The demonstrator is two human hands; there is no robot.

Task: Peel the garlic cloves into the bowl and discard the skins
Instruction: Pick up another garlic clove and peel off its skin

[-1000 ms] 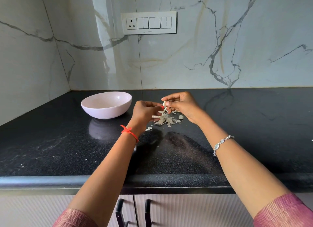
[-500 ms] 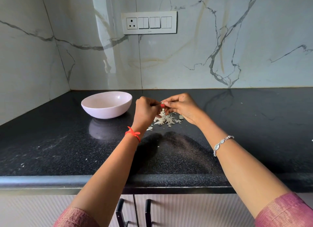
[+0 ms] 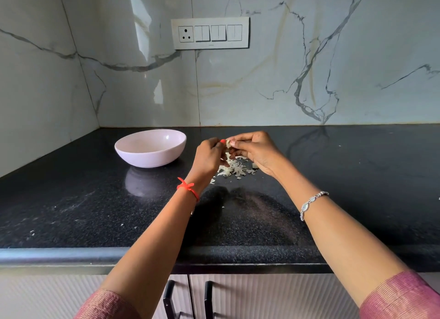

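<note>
Small pale garlic clove [image 3: 228,143]: pinched between curled fingers of left hand [image 3: 209,157] and right hand [image 3: 256,149], over loose papery skins [image 3: 234,168]; round pale-pink bowl [image 3: 152,158] leftward, nearer the left hand.

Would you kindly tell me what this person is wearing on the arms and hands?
Both forearms are bare. The left sleeve and right sleeve are pink and ribbed. A knotted red thread circles the left wrist, and a silver bracelet with an oval charm circles the right. The left hand shows a red-painted nail.
</note>
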